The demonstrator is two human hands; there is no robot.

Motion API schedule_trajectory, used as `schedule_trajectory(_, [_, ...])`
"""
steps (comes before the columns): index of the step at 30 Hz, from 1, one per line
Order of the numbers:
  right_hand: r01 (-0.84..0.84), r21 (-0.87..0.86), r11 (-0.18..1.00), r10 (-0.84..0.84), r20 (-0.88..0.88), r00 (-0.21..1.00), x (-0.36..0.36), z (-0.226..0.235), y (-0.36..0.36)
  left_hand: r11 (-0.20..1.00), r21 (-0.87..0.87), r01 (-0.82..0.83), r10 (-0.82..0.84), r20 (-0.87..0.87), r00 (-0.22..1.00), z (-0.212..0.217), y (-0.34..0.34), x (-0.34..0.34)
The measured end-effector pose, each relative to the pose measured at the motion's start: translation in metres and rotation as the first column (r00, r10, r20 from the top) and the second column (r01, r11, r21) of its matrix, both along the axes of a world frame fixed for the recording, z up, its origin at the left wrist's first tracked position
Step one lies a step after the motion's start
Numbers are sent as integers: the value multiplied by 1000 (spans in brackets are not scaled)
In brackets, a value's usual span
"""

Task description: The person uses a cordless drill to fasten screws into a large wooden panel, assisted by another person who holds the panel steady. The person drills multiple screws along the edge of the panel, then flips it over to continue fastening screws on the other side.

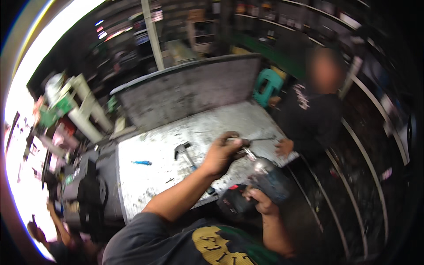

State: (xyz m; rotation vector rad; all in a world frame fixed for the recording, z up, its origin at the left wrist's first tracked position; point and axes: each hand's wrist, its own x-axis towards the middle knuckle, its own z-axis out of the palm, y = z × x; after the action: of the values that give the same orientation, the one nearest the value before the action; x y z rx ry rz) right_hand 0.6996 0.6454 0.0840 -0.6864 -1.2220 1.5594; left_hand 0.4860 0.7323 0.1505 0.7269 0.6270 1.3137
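My right hand (pixel 261 201) is closed around the grip of a dark cordless power driver (pixel 269 179) with a silver nose and a black-and-red battery base (pixel 238 198). Just ahead of the nose, the fingers of my left hand (pixel 224 152) are pinched together. From their tips a thin dark rod (pixel 263 139) points right; its near end is hidden in the fingers. Between that hand and the driver shows a shiny metal piece (pixel 250 153), blurred. A hammer (pixel 186 155) lies on the worktable (pixel 145 187), left of my left hand, its handle partly behind my forearm.
On the table's left part lies a small blue tool (pixel 141 163). A raised metal panel (pixel 190 88) closes off the table's far side. At the right edge stands a co-worker (pixel 309 115), one hand (pixel 284 147) at the table corner. Behind is a green plastic stool (pixel 268 87).
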Motion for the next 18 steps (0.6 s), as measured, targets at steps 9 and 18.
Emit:
schedule_trajectory(9, [-97,43,994,95,61,994,31,-34,55,999,12,39,-40,107,993,-27,51,24])
schedule_trajectory(18, [-72,272,959,22,183,983,27,-50,86,998,-28,-54,55,32,998,-56,44,16])
